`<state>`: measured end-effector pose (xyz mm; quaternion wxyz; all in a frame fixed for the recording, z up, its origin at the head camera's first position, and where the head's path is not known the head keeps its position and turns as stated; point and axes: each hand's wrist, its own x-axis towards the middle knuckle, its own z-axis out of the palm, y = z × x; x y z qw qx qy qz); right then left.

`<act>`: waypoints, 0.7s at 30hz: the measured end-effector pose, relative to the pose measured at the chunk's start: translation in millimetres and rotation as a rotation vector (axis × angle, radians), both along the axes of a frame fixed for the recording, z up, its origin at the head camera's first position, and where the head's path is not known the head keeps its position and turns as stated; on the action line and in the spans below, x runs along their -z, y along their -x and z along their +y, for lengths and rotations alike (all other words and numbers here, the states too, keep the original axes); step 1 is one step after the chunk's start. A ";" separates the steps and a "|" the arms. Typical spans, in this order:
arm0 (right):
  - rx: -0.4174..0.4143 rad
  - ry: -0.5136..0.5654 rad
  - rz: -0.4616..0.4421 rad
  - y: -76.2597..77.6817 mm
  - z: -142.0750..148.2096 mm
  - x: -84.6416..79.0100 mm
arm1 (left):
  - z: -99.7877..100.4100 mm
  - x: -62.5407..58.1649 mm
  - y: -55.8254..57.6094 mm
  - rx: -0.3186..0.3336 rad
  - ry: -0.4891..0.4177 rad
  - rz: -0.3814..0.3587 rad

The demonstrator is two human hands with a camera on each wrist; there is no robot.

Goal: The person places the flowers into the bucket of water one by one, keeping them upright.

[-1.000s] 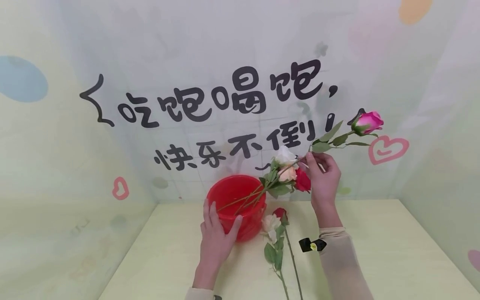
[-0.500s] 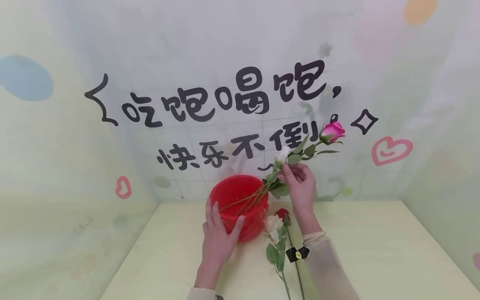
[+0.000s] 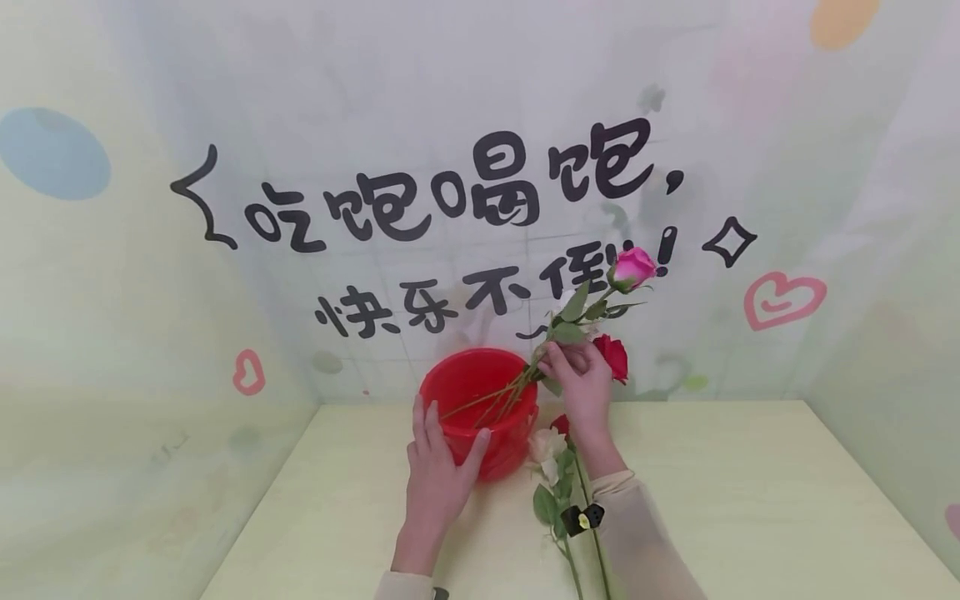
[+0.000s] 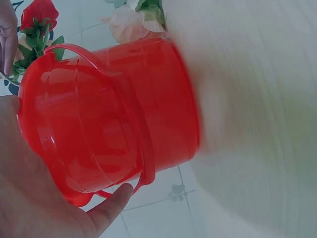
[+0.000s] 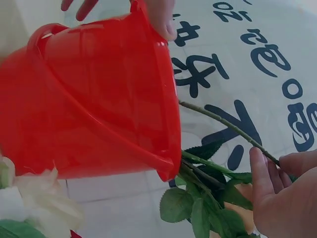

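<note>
My left hand [image 3: 437, 492] holds the red plastic bucket [image 3: 501, 454] at its near left side, thumb and fingers spread around the rim. In my right hand [image 3: 587, 387], the thumb and fingers pinch the stem of a pink rose [image 3: 633, 268] just right of the bucket. In the right wrist view its stem [image 5: 225, 121] runs from the fingertips into the bucket mouth. Other stemmed flowers lean out over the right rim, among them a red rose [image 3: 613, 358]; the rest of their blooms are mostly hidden behind the right hand.
A cream rose [image 3: 546, 446] and a second red rose [image 3: 559, 425] lie on the pale tabletop [image 3: 720, 492], right of the bucket, under the right forearm. Behind stands a wall [image 3: 420, 83] with printed black characters.
My right hand has moved left and down with the pink rose, bringing its stem to the bucket. My left hand stays at the bucket.
</note>
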<state>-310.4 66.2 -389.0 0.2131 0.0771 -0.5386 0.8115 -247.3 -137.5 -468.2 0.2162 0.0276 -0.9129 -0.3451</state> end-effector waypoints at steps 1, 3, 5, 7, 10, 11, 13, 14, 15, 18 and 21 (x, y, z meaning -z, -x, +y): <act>-0.004 -0.004 0.000 -0.4 -1.8 2.4 | -0.1 0.5 0.3 0.000 0.000 -0.005; -0.015 -0.005 -0.005 -0.7 -5.5 7.6 | -0.7 1.8 0.7 0.000 0.000 -0.007; -0.022 -0.014 -0.014 -0.5 -9.1 12.3 | -1.1 3.2 0.9 0.001 0.002 -0.007; -0.029 -0.015 -0.020 -0.9 -12.5 16.0 | -1.4 4.5 1.1 0.002 0.003 -0.004; -0.031 -0.025 -0.019 -0.9 -16.1 20.0 | -1.4 6.1 1.4 0.003 0.006 0.001; -0.032 -0.025 -0.017 -1.1 -16.8 20.7 | -1.4 6.5 1.6 0.003 0.007 0.003; -0.029 -0.024 -0.015 -0.9 -17.6 22.3 | -1.4 6.9 1.9 0.003 0.009 0.004; -0.029 -0.024 -0.017 -0.6 -17.7 23.0 | -1.5 6.9 2.0 0.003 0.009 0.004; -0.031 -0.023 -0.017 -0.5 -17.6 23.7 | -1.5 6.9 2.1 0.003 0.009 0.004; -0.047 -0.025 -0.036 0.0 -17.0 25.0 | -1.7 6.2 2.3 0.003 0.010 0.005; -0.073 -0.017 -0.072 0.2 -15.7 27.0 | -1.9 6.0 2.6 0.002 0.010 0.006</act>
